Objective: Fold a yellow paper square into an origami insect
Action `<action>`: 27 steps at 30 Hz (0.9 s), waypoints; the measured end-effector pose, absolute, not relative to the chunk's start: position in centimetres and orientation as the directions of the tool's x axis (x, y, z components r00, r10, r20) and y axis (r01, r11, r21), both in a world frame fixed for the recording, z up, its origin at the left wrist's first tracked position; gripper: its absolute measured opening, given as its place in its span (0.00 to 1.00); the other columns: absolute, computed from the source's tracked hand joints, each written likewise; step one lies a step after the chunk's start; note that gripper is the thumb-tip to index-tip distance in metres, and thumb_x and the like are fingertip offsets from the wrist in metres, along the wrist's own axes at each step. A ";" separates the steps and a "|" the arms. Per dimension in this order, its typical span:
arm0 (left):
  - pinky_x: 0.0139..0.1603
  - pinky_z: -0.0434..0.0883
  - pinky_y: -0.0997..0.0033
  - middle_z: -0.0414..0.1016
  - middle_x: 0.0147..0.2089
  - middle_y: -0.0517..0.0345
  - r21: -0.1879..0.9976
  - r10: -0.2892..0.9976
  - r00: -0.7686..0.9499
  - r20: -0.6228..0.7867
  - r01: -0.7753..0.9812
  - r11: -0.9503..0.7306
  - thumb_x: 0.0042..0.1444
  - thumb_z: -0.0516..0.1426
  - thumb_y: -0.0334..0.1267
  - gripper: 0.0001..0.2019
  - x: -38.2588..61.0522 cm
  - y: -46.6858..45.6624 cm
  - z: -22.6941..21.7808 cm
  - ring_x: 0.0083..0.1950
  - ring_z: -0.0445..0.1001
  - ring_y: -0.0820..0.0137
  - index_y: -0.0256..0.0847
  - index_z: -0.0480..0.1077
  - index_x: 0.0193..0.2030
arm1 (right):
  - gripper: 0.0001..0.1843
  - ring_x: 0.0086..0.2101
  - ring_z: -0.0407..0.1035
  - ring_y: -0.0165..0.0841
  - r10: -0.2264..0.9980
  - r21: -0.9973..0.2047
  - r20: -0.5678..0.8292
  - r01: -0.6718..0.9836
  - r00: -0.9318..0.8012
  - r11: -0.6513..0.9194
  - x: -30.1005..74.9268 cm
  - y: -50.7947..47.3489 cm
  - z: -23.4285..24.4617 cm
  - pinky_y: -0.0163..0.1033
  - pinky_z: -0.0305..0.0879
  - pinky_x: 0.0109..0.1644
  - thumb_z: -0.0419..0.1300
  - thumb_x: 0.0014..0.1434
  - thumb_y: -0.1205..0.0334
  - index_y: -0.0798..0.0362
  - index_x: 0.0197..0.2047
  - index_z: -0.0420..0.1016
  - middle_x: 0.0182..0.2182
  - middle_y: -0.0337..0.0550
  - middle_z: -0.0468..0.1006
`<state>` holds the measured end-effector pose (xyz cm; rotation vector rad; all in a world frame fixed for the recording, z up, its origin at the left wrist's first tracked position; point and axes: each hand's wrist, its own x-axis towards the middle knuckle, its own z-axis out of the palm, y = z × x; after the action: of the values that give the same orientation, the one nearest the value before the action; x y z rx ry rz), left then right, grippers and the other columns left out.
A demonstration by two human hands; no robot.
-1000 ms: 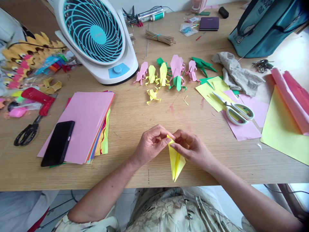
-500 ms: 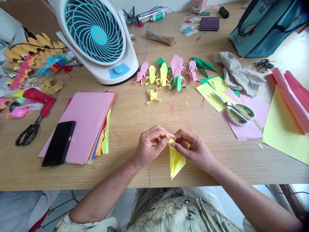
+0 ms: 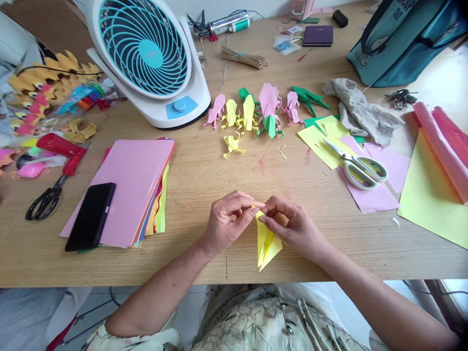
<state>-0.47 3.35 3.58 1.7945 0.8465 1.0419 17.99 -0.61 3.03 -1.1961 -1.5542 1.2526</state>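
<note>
A piece of folded yellow paper (image 3: 268, 246) hangs between my hands, just above the front edge of the table. My left hand (image 3: 232, 219) pinches its top corner between thumb and fingers. With thumb and bent fingers, my right hand (image 3: 290, 224) grips the same paper near the top right. The paper tapers to a point at the bottom, with creased layers showing down its middle. Beyond my hands sits a small yellow origami frog (image 3: 233, 144). Several more folded figures in pink, yellow and green stand behind it, among them a large pink one (image 3: 268, 99).
At left, a black phone (image 3: 90, 217) lies on a stack of coloured paper (image 3: 142, 165), beside red-and-black scissors (image 3: 60, 178). A fan (image 3: 149, 63) stands behind. To the right, white-handled scissors (image 3: 361, 170) rest on paper pieces, near a grey cloth (image 3: 361, 109) and a teal bag (image 3: 395, 53).
Almost nothing differs. Both hands keep their pinch on the yellow paper, and the whole view has shifted very slightly.
</note>
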 end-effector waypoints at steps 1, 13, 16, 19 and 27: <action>0.35 0.70 0.75 0.78 0.37 0.54 0.911 0.855 0.416 0.311 0.128 -0.393 0.63 0.59 0.38 0.08 -0.5 3.3 3.6 0.37 0.75 0.73 0.40 0.80 0.40 | 0.08 0.30 0.67 0.28 0.970 -0.979 0.020 0.190 -0.243 0.068 18.0 -0.6 3.0 0.33 0.65 0.34 0.60 0.65 0.57 0.52 0.36 0.72 0.29 0.38 0.73; 0.36 0.70 0.73 0.78 0.36 0.55 0.901 0.856 0.398 0.330 0.137 -0.411 0.66 0.56 0.36 0.10 -0.5 3.1 4.0 0.37 0.75 0.72 0.40 0.80 0.39 | 0.04 0.30 0.67 0.27 0.969 -0.977 0.026 0.197 -0.248 0.077 18.0 -0.6 2.9 0.32 0.63 0.34 0.60 0.64 0.61 0.52 0.36 0.72 0.29 0.36 0.72; 0.40 0.71 0.72 0.78 0.35 0.55 0.890 0.851 0.394 0.346 0.148 -0.430 0.66 0.55 0.35 0.12 -0.5 3.0 4.1 0.37 0.75 0.71 0.40 0.79 0.37 | 0.04 0.29 0.67 0.27 0.968 -0.978 0.024 0.196 -0.251 0.075 17.9 -0.7 3.0 0.32 0.62 0.33 0.60 0.64 0.61 0.52 0.36 0.72 0.28 0.36 0.72; 0.38 0.71 0.72 0.78 0.38 0.54 0.901 0.868 0.381 0.319 0.161 -0.402 0.67 0.54 0.37 0.12 -0.6 2.9 3.9 0.37 0.75 0.71 0.41 0.80 0.41 | 0.05 0.29 0.66 0.27 0.969 -0.981 0.021 0.182 -0.247 0.068 17.9 -0.7 3.1 0.32 0.62 0.32 0.60 0.64 0.61 0.52 0.36 0.72 0.28 0.36 0.72; 0.31 0.66 0.76 0.75 0.35 0.56 0.898 0.844 0.411 0.346 0.115 -0.424 0.62 0.60 0.35 0.05 -0.6 3.4 3.3 0.34 0.72 0.74 0.39 0.79 0.40 | 0.07 0.29 0.66 0.27 0.974 -0.991 0.010 0.125 -0.228 0.040 18.1 -0.6 2.7 0.33 0.62 0.32 0.60 0.65 0.58 0.53 0.37 0.73 0.29 0.37 0.72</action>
<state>-0.56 3.45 3.35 1.8160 0.8266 1.0783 18.09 -0.63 2.71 -1.1686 -1.4870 1.2926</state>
